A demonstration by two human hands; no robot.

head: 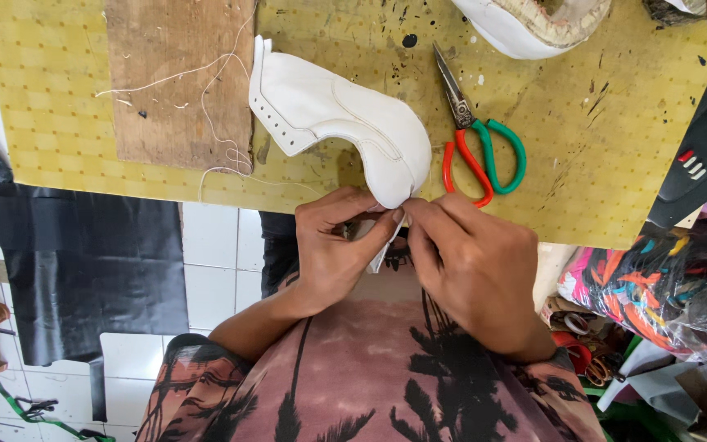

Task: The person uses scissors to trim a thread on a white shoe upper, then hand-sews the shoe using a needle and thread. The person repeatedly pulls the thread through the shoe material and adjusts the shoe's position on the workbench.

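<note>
Yellow patterned sheeting covers the worktop (83, 123), which is stained and scuffed; a brown wooden board (177, 82) lies on its left part with loose white thread (206, 106) trailing across it. White leather shoe upper (337, 123) lies on the worktop near the front edge, eyelet side toward the board, toe end overhanging toward the person. Its panels appear already cut and joined, with seam lines visible; no sole is attached, so by judgement assembly is partway and the toe end is the area now being worked.

Left hand (333, 250) is clenched in a pinch on the toe edge of the upper. Right hand (472, 270) pinches the same edge from the opposite side, fingertips touching those of the left hand. Whether a needle or thread is held cannot be told.

Scissors (480, 151) with one red and one green handle lie shut just beside the upper, untouched. A second white shoe piece (525, 24) rests at the far edge.
</note>
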